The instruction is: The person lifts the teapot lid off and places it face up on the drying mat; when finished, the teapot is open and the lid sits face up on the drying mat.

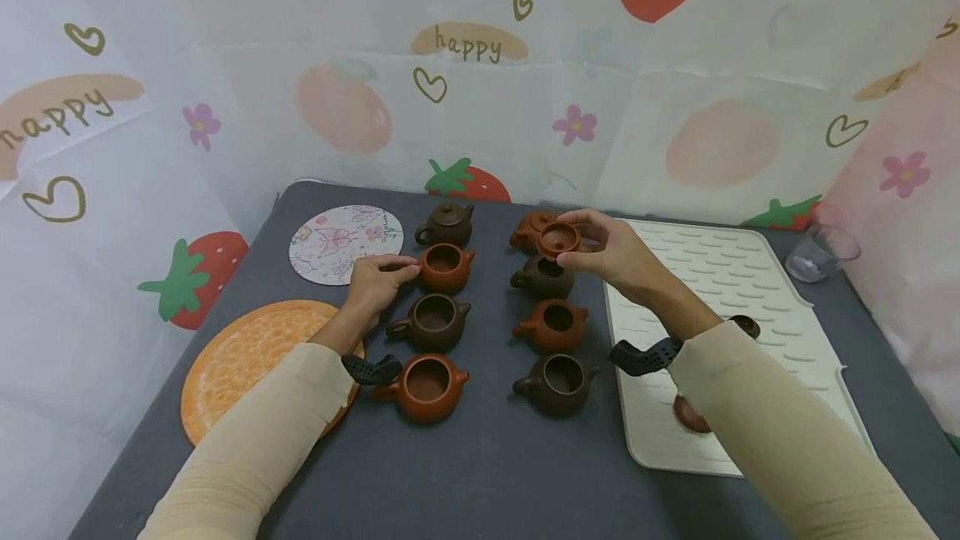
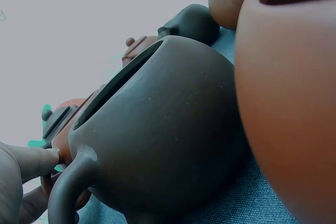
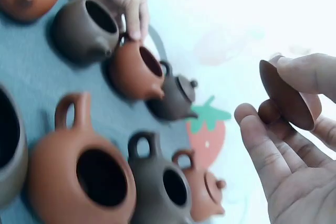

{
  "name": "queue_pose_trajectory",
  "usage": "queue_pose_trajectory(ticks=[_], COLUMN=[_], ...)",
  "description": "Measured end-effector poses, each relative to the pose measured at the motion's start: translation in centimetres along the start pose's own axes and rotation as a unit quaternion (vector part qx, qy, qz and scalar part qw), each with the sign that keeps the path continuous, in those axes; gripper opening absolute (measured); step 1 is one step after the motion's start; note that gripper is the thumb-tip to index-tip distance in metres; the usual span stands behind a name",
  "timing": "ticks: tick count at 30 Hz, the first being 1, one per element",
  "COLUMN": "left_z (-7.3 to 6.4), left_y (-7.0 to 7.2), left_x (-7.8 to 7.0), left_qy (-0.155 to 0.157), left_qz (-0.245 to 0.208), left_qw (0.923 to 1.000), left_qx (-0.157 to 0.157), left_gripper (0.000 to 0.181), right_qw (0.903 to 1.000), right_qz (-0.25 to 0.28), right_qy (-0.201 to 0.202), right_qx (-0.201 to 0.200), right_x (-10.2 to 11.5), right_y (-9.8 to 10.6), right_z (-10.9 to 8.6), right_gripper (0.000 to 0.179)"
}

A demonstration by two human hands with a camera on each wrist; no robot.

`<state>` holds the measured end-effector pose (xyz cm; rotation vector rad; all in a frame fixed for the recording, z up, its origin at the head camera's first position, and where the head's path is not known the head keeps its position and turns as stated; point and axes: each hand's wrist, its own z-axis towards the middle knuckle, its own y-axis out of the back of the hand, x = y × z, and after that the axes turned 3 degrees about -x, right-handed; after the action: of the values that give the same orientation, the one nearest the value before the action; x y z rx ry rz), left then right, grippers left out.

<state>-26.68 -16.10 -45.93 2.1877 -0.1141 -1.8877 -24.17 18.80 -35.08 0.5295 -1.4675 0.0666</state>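
In the head view my left hand (image 1: 375,286) pinches the handle of a lidless reddish-brown teapot (image 1: 444,277), second from the back in the left row. Higher up, my right hand (image 1: 618,258) holds a reddish-brown teapot lid (image 1: 558,242) by its edge. The lid is tilted with its inner side towards the head camera. It is above the back of the right row, near a lidded reddish-brown teapot (image 1: 529,227) and a lidless dark teapot (image 1: 543,280). In the right wrist view the lid's round knob (image 3: 269,112) shows among the fingers.
Two rows of reddish-brown and dark teapots line the table. A dark lidded teapot (image 1: 447,225) stands at the back left. A cream mat (image 1: 652,432) at right carries lids, one partly behind my sleeve. There are a clear cup (image 1: 821,252), a round orange mat (image 1: 247,357) and a patterned mat (image 1: 322,244).
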Motion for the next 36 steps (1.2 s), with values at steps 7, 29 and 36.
queue_pose_trajectory(ticks=[7,29,36], left_z=[0.0,0.0,0.0], left_y=[-0.1,-0.1,-0.1], left_x=[0.1,0.1,0.1], left_qy=[-0.006,-0.006,-0.006], left_qz=[-0.001,-0.011,-0.009], left_qw=[1.0,0.9999,0.9999], left_qx=[-0.001,0.004,0.003], left_gripper=[0.023,0.024,0.025], right_qw=[0.9996,0.9853,0.9783], right_qz=[-0.008,-0.126,-0.151], right_qy=[-0.015,-0.085,-0.116], right_qx=[-0.023,-0.078,-0.082], right_x=[-0.8,-4.0,-5.4], right_y=[2.1,7.1,8.1], right_z=[-1.4,-5.1,-5.7], right_gripper=[0.051,0.065,0.067])
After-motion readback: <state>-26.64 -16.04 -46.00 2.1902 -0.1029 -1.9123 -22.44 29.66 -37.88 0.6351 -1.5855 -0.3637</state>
